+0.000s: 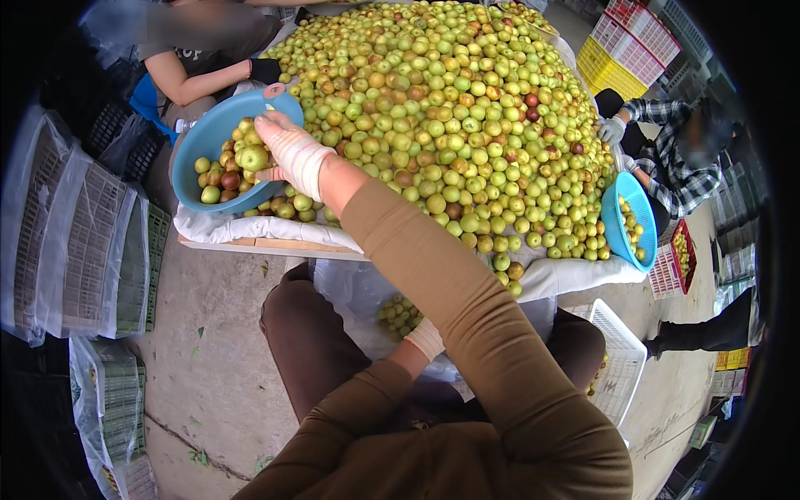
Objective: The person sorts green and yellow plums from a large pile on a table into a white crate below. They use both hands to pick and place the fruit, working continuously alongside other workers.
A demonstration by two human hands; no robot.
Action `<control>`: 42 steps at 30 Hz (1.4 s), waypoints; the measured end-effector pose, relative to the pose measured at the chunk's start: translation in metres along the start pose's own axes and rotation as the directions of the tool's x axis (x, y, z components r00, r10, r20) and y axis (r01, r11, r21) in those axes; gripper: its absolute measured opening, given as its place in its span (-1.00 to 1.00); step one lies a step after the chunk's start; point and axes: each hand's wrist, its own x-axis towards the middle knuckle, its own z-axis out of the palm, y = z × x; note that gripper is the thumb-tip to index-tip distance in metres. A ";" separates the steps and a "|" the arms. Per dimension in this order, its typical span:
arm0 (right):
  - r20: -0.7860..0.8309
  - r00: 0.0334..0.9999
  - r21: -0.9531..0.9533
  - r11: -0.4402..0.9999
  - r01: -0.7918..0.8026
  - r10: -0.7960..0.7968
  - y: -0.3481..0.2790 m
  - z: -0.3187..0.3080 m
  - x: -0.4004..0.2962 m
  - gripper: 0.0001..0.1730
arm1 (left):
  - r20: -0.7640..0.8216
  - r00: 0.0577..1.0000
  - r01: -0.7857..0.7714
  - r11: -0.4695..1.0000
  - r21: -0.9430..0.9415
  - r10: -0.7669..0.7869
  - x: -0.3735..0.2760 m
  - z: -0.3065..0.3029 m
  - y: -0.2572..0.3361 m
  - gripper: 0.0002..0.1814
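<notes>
My right hand, in a light striped glove with bare fingertips, reaches across to the upper left over a blue plastic basin. A green jujube-like fruit sits between its thumb and fingers, above more green and reddish fruit in the basin. My left hand, with a similar striped cuff, is low between my knees; my right sleeve hides most of it. Beside it, green fruit lies in a container lined with clear plastic. A large heap of the same fruit covers the cloth-lined table.
The table's near edge has white cloth over it. A blue basket of fruit stands at its right corner. A white crate is by my right knee; plastic-covered crates are stacked left. Two people sit at the table's sides.
</notes>
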 end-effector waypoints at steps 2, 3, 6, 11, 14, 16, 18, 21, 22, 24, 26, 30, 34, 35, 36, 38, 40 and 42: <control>-0.087 0.975 -0.486 0.863 0.139 -0.206 0.000 -0.018 0.008 -0.37 | 0.003 1.000 0.001 1.000 0.017 -0.001 0.003 0.001 -0.004 -0.57; -0.074 0.950 -0.750 0.644 0.147 -0.303 -0.009 -0.031 -0.007 -0.36 | 0.001 1.000 -0.015 0.999 0.035 0.015 0.002 -0.004 -0.003 -0.57; 0.018 0.969 -0.999 0.045 0.030 -0.248 0.025 -0.091 -0.034 -0.30 | -0.049 0.999 -0.013 0.990 0.137 0.020 -0.003 -0.030 -0.016 -0.58; 0.051 0.996 -0.985 -0.170 0.038 -0.073 0.026 -0.152 -0.081 -0.47 | -0.064 0.996 0.066 0.993 0.094 -0.060 -0.043 -0.002 -0.002 -0.61; 0.087 0.994 -0.970 -0.233 0.067 -0.073 0.019 -0.179 -0.098 -0.47 | -0.067 0.997 0.054 0.992 0.115 -0.047 -0.049 0.003 0.001 -0.62; 0.106 0.991 -0.965 -0.251 0.082 -0.084 0.019 -0.194 -0.115 -0.51 | -0.066 0.997 0.056 0.992 0.115 -0.048 -0.052 0.006 0.003 -0.62; 0.085 0.990 -0.976 -0.212 0.059 -0.116 0.022 -0.210 -0.132 -0.53 | -0.060 0.997 0.056 0.991 0.125 -0.049 -0.054 0.011 0.004 -0.61; 0.053 0.987 -0.988 -0.155 0.029 -0.154 0.023 -0.226 -0.152 -0.50 | -0.052 0.998 0.050 0.987 0.155 -0.042 -0.057 0.020 0.007 -0.59; 0.052 0.985 -0.987 -0.160 0.026 -0.162 0.024 -0.230 -0.159 -0.49 | -0.043 0.998 0.060 0.987 0.148 -0.054 -0.056 0.016 0.007 -0.57; 0.050 0.983 -0.985 -0.173 0.019 -0.179 0.024 -0.237 -0.172 -0.46 | -0.044 0.997 0.067 0.987 0.146 -0.061 -0.056 0.016 0.008 -0.54; 0.026 0.988 -0.983 -0.181 -0.002 -0.155 0.024 -0.246 -0.183 -0.43 | -0.065 0.996 0.063 0.986 0.154 -0.053 -0.058 0.020 0.008 -0.52; -0.043 0.980 -0.986 -0.151 -0.072 -0.193 0.029 -0.267 -0.208 -0.39 | -0.031 0.997 0.074 0.988 0.133 -0.070 -0.058 0.020 0.007 -0.44; -0.123 0.979 -0.985 0.143 -0.100 -0.164 0.029 -0.291 -0.232 -0.38 | -0.005 0.997 0.071 0.988 0.135 -0.071 -0.061 0.024 0.009 -0.35; -0.133 0.978 -0.958 0.276 -0.084 -0.163 0.032 -0.300 -0.239 -0.37 | 0.000 0.997 0.071 0.988 0.136 -0.072 -0.062 0.024 0.009 -0.35; -0.170 0.957 -0.675 0.735 0.061 -0.236 0.034 -0.311 -0.248 -0.35 | 0.007 0.997 0.069 0.988 0.137 -0.070 -0.063 0.023 0.011 -0.34; -0.328 0.826 -0.867 0.493 -0.071 -0.459 0.038 -0.330 -0.254 -0.32 | 0.032 0.998 0.057 0.989 0.135 -0.062 -0.064 0.022 0.010 -0.33; -0.474 0.769 -0.876 0.321 -0.360 -0.429 0.063 -0.339 -0.257 -0.31 | 0.031 0.996 0.076 0.986 0.151 -0.081 -0.063 0.021 0.010 -0.33; -0.512 0.755 -0.855 0.158 -0.494 -0.409 0.073 -0.328 -0.252 -0.31 | 0.023 0.996 0.082 0.984 0.159 -0.087 -0.062 0.018 0.010 -0.33</control>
